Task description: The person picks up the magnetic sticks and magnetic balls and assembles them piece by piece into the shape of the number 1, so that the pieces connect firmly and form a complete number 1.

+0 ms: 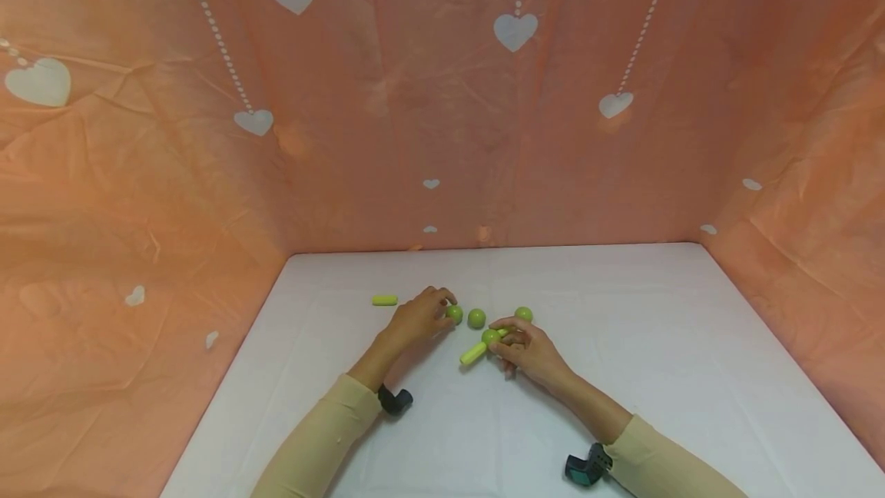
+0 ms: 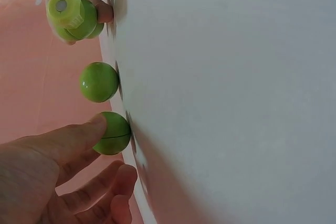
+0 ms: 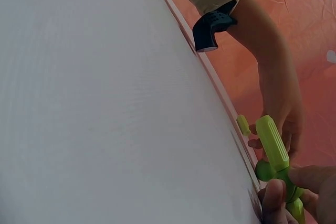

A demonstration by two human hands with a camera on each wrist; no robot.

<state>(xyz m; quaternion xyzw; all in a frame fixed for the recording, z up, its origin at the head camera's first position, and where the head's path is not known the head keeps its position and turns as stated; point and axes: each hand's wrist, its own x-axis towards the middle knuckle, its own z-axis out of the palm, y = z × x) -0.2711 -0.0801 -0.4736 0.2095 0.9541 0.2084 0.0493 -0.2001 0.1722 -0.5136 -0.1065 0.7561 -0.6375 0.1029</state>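
My left hand (image 1: 422, 317) curls its thumb and fingers round a shiny green ball (image 1: 454, 313) on the table. In the left wrist view the thumb lies on this ball (image 2: 116, 135), which has a thin seam. My right hand (image 1: 528, 348) pinches another green ball (image 1: 491, 337) between thumb and fingers. From it a yellow-green ribbed rod (image 1: 473, 353) sticks out toward the lower left, with a silvery disc (image 2: 61, 6) in its end. A second rod (image 3: 297, 211) extends from the other side, partly hidden by fingers. One loose green ball (image 1: 476, 319) sits between the hands.
Another green ball (image 1: 524, 313) shows just beyond my right fingers. A loose yellow-green rod (image 1: 384, 300) lies left of my left hand. The white table (image 1: 657, 329) meets orange cloth walls (image 1: 387, 137) with heart prints at the back and sides.
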